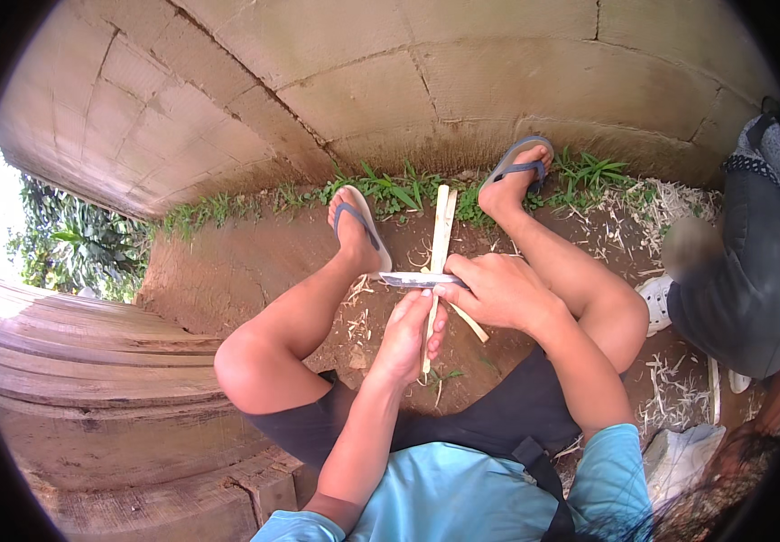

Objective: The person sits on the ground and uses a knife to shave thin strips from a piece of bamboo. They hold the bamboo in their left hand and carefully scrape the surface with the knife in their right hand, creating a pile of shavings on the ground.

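Note:
My right hand (501, 291) is closed around a knife whose blade (413, 280) points left. The blade lies across pale split-wood strips (444, 226), which look like bamboo and stand out between my knees toward the wall. Just below the blade, my left hand (405, 336) grips a thin pale strip (428, 348); its lower end sticks out past my fingers. Another short strip (469, 322) slants out beneath my right hand. The knife's handle is hidden in my right hand.
A block wall (516, 81) rises ahead, with grass (390, 191) at its foot. Stacked wooden planks (110, 379) lie at left. Pale shavings (670, 212) litter the dirt at right. Close on my right sits another person in dark trousers (738, 289) and a white clog (655, 303).

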Motion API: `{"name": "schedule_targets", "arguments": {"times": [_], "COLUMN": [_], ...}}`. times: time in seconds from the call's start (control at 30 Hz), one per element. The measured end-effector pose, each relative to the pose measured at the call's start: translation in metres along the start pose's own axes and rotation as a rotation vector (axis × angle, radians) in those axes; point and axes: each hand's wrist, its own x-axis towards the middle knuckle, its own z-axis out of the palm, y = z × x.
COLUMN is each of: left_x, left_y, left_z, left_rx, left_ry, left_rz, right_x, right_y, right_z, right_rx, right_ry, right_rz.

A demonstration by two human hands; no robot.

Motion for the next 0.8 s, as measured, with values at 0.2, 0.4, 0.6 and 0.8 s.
{"name": "schedule_targets", "arguments": {"times": [0.2, 0.4, 0.6, 0.8], "left_x": [0.013, 0.037, 0.049, 0.034], "left_y": [0.027, 0.053, 0.082, 0.093], "left_z": [0.014, 0.016, 0.021, 0.015], "left_rx": [0.113, -0.016, -0.119, -0.225], "left_ry": [-0.085, -0.219, -0.367, -0.368], "left_rz": [-0.007, -0.091, -0.065, 0.005], "right_x": [-0.002, 0.006, 0.012, 0.016], "right_y": [0.007, 0.005, -0.025, -0.064], "right_z": [-0.012, -0.015, -0.052, -0.1], "right_rx": [0.024, 0.159, -0.186, -0.482], "right_ry": [0.142, 0.258, 0.372, 0.14], "right_rz": [0.024, 0.036, -0.097, 0.024]}}
